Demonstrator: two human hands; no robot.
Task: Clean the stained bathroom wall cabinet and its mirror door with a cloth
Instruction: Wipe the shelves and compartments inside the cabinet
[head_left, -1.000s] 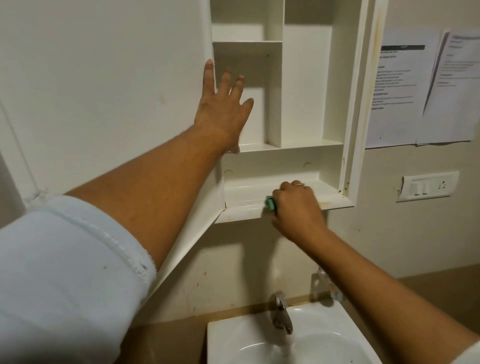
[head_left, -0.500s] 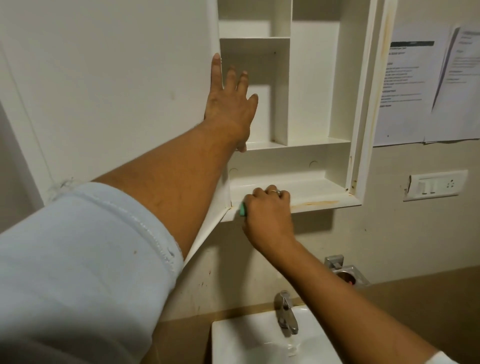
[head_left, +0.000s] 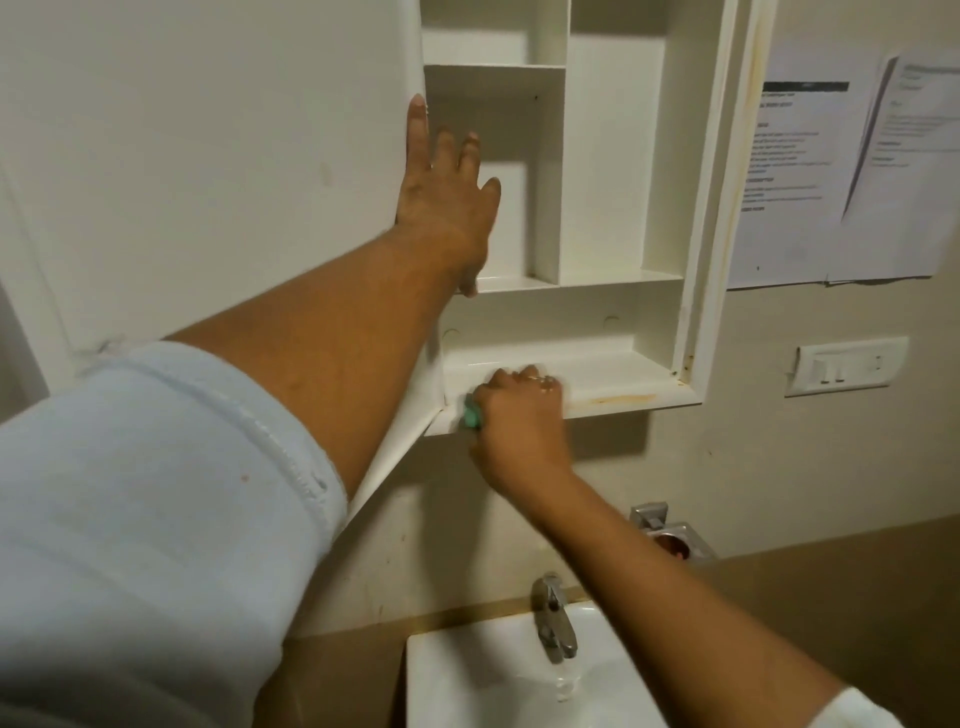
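white cabinet (head_left: 613, 156), door (head_left: 208, 156) open leftward, green cloth (head_left: 471, 415) on stained bottom shelf (head_left: 623, 387)

Left hand (head_left: 445, 205) high, fingers straight and apart; right hand (head_left: 519, 413) lower, fingers in a tight curl.

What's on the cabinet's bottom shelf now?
The right hand gripping a green cloth at the shelf's left end; an orange-brown stain further right. Anything beneath the hand is hidden.

A beige painted wall (head_left: 779, 467) carries white printed paper sheets (head_left: 810, 171) at upper right, with a white rectangular switch plate (head_left: 847, 365) mounted below them. A metal wall-mounted holder (head_left: 670, 535) sits at the top edge of a brown lower wall band (head_left: 831, 587). A white ceramic basin (head_left: 467, 675) with a chrome tap (head_left: 553, 618) occupies the bottom centre.
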